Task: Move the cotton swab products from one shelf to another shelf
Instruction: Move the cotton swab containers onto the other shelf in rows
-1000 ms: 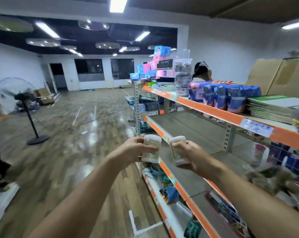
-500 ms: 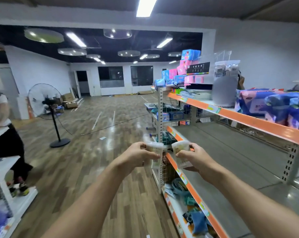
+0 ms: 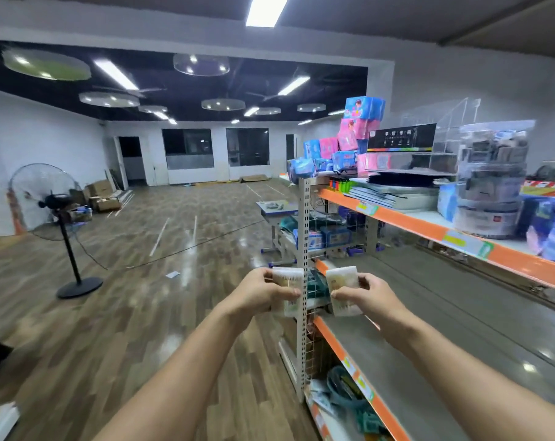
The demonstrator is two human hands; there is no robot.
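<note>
A large room with a glossy wood-plank floor (image 3: 136, 313) is stretching away under strip lights and round ceiling discs, with dark windows in the far white wall, a black pedestal fan (image 3: 52, 205) standing at the left and cardboard boxes (image 3: 102, 198) lying behind it. Along the right side an orange-edged shelving unit (image 3: 410, 224) is running toward the viewer; its top shelf is carrying pink and blue packs (image 3: 349, 138), a black display box (image 3: 402, 140), a clear stack of containers (image 3: 492, 179) and flat stacks of booklets (image 3: 394, 192), while the grey middle shelf (image 3: 460, 313) below is showing mostly bare board. A perforated upright post (image 3: 303, 281) is rising at the end of the unit. The person is holding both arms out in front at the level of the middle shelf. The left hand (image 3: 260, 294) is gripping a pale cotton swab tub (image 3: 287, 289), thumb and fingers curled round it, and the tub is sitting just left of the post, in the air over the floor. The right hand (image 3: 368, 296) is clamping a second cotton swab tub (image 3: 343, 289) the same way, just right of the post and above the front edge of the middle shelf. The two tubs are hanging near each other, upright, with the post between them. Teal and blue goods (image 3: 346, 393) are lying on the lower shelves, too blurred to identify
</note>
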